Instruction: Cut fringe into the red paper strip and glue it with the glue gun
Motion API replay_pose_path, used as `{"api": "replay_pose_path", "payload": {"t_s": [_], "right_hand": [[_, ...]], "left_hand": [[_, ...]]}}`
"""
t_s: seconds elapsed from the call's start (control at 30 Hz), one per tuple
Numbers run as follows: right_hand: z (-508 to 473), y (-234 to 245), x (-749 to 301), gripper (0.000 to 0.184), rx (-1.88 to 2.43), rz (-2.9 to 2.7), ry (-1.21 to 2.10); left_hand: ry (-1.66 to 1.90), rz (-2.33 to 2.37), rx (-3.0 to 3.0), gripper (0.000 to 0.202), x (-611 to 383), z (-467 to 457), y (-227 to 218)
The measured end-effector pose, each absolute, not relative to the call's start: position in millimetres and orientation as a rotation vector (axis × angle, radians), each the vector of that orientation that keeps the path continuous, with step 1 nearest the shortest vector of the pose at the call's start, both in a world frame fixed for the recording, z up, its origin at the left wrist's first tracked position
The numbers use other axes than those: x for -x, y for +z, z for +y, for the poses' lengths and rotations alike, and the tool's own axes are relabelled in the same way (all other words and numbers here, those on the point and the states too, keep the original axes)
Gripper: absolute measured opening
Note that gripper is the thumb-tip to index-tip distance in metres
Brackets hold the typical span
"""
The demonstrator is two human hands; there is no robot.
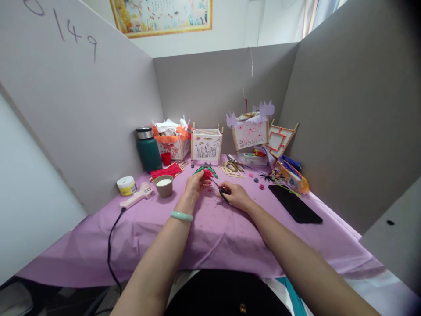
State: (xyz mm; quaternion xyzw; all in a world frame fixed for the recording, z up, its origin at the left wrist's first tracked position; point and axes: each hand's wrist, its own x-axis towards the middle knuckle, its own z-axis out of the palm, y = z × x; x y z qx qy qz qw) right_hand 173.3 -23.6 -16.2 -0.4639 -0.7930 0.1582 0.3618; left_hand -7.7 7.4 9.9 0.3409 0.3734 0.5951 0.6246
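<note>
My left hand is closed on a small red tassel whose strands fan out toward the right. In my right hand is a pair of black-handled scissors, with the blades pointing up and left at the strands. Whether the blades touch the strands I cannot tell. Tiny red scraps lie on the purple cloth under both hands. Just behind the left hand are green-handled pliers, partly hidden by it.
At left stand a green bottle, a beige cup, a white jar and a corded pink glue gun. Decorated paper lanterns line the back. Wooden sticks lie mid-table; a black phone lies right. Grey partitions surround the table.
</note>
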Motion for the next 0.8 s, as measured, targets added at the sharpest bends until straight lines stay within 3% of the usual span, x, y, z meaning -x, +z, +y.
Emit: {"api": "replay_pose_path", "payload": {"t_s": [0.8], "right_hand": [[-25.2, -15.4, -173.0, 0.033, 1.196, -2.047, 0.433]], "left_hand": [[1.399, 0.881, -0.795, 0.014, 7.9, 7.5, 9.6]]}}
